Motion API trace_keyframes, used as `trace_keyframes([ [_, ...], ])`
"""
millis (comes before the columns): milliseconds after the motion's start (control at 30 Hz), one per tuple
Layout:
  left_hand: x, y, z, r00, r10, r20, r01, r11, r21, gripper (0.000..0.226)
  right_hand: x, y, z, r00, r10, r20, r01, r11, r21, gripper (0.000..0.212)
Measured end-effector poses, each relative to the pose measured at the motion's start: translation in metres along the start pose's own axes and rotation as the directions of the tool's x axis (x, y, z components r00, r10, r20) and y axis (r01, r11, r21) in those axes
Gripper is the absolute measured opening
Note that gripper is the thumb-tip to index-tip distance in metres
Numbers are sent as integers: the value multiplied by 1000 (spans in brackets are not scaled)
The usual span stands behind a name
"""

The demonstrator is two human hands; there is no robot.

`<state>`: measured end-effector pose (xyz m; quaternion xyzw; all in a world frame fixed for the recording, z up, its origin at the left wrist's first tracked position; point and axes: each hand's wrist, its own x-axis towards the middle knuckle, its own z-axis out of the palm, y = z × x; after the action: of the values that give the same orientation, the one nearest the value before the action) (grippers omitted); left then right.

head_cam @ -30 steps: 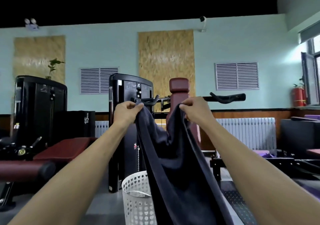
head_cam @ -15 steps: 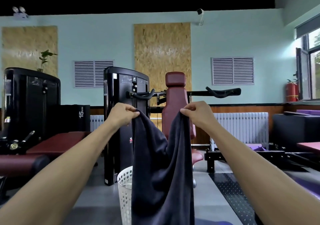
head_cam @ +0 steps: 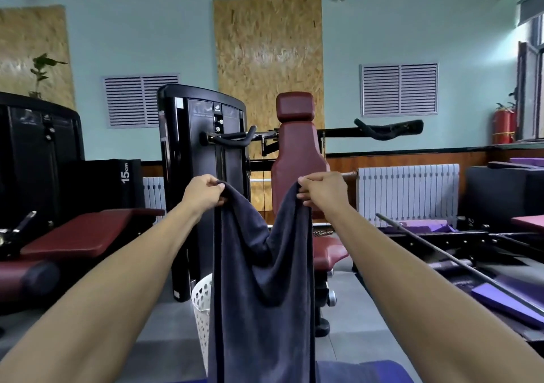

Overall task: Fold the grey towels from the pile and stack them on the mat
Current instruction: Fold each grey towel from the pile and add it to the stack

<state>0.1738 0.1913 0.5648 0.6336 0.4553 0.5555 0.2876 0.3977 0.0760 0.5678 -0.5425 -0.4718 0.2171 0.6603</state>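
Towel (head_cam: 259, 279): dark grey, hanging in front of you at mid-frame, held up by its two top corners with both arms stretched out. The top edge sags in a deep V between your hands, and the two sides hang down as long folds. Its lower end runs out of the bottom of the frame, so you can't tell where it ends. It isn't touching anything but your hands.

Behind it, largest first: a black weight machine (head_cam: 203, 176) with a dark red padded seat (head_cam: 297, 153), partly covered by the towel. A second black machine (head_cam: 38, 153) stands at far left, with a dark red bench (head_cam: 82, 232) in front of it. White radiator (head_cam: 409, 194) on the wall at right, above a metal bar (head_cam: 453, 262) that lies slanted across purple pads (head_cam: 512, 300) on the floor. White plastic basket (head_cam: 203, 309) with heart-shaped holes stands on the floor just left of the towel, its right side hidden behind the cloth. Red fire extinguisher (head_cam: 504, 126) by the window at far right.

Your left hand (head_cam: 203, 194) is clenched around the towel's left corner, fingers curled over the cloth. Your right hand (head_cam: 322, 189) grips the right corner the same way, knuckles facing you. Both hands sit at about the same height, near each other but apart.

A purple strip (head_cam: 391, 368) shows at the bottom edge, right of the towel; can't tell what it is.
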Motion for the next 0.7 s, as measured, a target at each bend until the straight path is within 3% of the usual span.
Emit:
trace_keyframes([
  [200, 76, 14, 10, 985, 117, -128, -130, 986, -104, 10, 85, -3, 30, 979, -154, -130, 166, 982, 86, 10],
  [367, 110, 29, 2, 960, 200, -195, -214, 975, -55, 11, 114, -25, 40, 948, -279, -151, 295, 950, 99, 7],
  [533, 105, 40, -8, 946, 242, -217, -250, 968, -14, 3, 115, -36, 40, 946, -281, -159, 300, 948, 106, 11],
  [700, 74, 40, -30, 965, 213, -152, -221, 975, -40, 14, 84, -39, 31, 944, -283, -171, 297, 953, 59, 14],
])
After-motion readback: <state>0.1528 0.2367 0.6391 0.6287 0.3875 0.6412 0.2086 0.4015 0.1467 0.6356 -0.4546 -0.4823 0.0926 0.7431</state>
